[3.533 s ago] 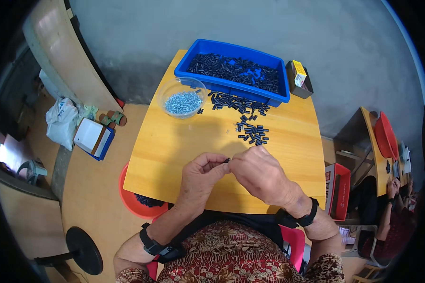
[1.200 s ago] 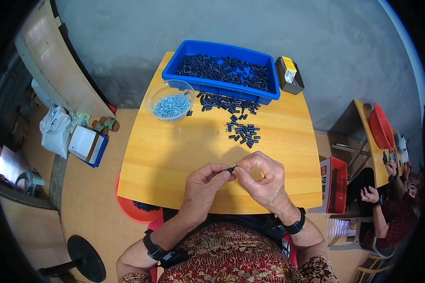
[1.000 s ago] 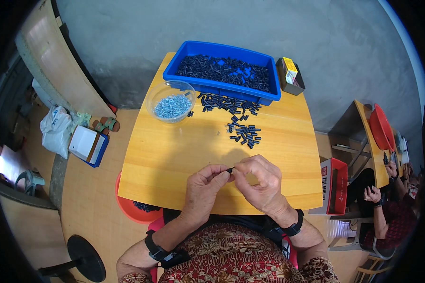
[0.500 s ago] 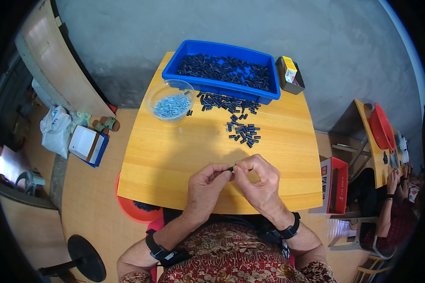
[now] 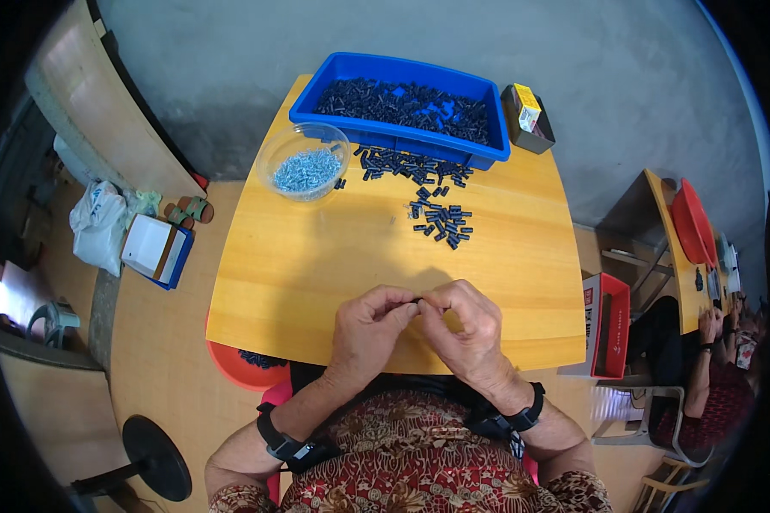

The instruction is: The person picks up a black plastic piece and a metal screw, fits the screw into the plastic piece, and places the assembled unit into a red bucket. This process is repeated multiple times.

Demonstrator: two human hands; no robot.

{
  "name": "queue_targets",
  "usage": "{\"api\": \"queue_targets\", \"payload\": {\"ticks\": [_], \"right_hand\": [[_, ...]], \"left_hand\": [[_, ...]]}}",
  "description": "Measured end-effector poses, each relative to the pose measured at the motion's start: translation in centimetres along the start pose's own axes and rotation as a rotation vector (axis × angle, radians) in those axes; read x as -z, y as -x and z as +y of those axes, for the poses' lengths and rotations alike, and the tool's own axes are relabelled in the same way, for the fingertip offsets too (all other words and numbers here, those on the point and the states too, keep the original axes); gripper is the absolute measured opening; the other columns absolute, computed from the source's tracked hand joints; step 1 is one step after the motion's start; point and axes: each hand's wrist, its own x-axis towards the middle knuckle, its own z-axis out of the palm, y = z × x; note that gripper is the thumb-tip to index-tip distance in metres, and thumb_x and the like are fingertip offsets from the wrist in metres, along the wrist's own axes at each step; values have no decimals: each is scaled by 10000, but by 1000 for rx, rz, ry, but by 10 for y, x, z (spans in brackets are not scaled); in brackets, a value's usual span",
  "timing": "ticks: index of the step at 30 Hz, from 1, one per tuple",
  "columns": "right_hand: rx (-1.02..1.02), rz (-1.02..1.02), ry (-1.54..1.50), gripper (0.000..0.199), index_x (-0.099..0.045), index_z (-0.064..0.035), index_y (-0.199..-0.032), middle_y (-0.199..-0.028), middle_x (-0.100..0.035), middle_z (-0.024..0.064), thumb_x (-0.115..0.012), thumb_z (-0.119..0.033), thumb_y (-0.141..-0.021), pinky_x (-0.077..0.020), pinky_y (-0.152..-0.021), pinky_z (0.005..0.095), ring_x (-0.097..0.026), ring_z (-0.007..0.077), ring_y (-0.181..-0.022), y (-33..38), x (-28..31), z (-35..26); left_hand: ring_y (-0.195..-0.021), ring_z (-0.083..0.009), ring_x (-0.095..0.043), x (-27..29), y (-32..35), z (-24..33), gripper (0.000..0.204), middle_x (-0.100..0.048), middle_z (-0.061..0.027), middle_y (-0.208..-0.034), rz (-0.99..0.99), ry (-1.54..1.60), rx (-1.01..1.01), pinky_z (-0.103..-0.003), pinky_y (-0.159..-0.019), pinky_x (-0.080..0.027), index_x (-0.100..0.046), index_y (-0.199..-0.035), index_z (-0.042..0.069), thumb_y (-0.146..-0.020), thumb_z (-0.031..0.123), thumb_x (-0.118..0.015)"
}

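Observation:
Over the near part of the wooden table, my left hand (image 5: 368,335) and my right hand (image 5: 466,332) meet fingertip to fingertip. A small black plastic piece (image 5: 417,300) sits in the pinch of my left thumb and forefinger, mostly covered. My right thumb and forefinger press closed against its end; whether they hold a tiny part too is hidden. Beyond my hands lies a small pile of similar black pieces (image 5: 442,221), with a larger heap (image 5: 411,164) behind it. A clear round tub (image 5: 266,175) of small silvery screws (image 5: 306,171) stands at the far left.
A blue bin (image 5: 385,140) of black pieces takes up the table's far edge, beside a dark box (image 5: 535,135) holding a yellow carton. Under the left edge sits a red basin (image 5: 231,368). A red-and-white box (image 5: 612,329) is right of the table; another person (image 5: 710,385) sits farther right.
The table and its contents appear slightly higher in the picture. My hands keep pinching at the same spot, and less of the black piece shows between the fingertips.

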Motion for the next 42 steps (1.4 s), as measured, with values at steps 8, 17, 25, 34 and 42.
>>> {"api": "queue_targets", "payload": {"ticks": [8,17,25,34,42], "right_hand": [[-13,-59,-36,127,-602,1,-856,-762,-598,114,-690,39,-771,-487,-616,339,-612,261,-695,-5,9,7],[-118,-41,-116,93,-616,-5,-849,-757,-613,104,-680,30,-790,-487,-614,319,-622,238,-686,-6,1,12],[30,-119,-32,202,-634,-22,-932,-822,-619,100,-697,27,-746,-487,-682,366,-609,288,-765,-13,7,10],[194,-218,118,347,-633,-31,-1018,-934,-633,112,-763,-29,-696,-473,-735,370,-606,287,-850,-16,12,11],[146,-170,97,358,-632,-20,-1013,-928,-640,127,-782,-50,-689,-477,-750,366,-614,289,-851,-15,15,12]], "left_hand": [[-870,-94,-624,5,-8,8,154,-674,-35,-940,-73,210,40,-225,-800,-499,-647,-1044,3,-909,77,-634],[-909,-116,-635,5,-7,6,169,-665,-61,-966,-42,498,157,-232,-830,-498,-614,-1055,-8,-909,75,-634],[-934,-114,-625,10,-6,5,192,-663,-41,-1018,-155,420,243,-245,-850,-502,-644,-1089,35,-914,113,-634],[-894,-51,-590,10,-6,9,193,-680,7,-979,-236,506,314,-205,-801,-451,-680,-1043,55,-941,204,-612],[-943,-91,-631,14,-7,13,207,-681,-28,-1022,-249,454,348,-241,-858,-499,-662,-1080,58,-956,205,-589]]}}
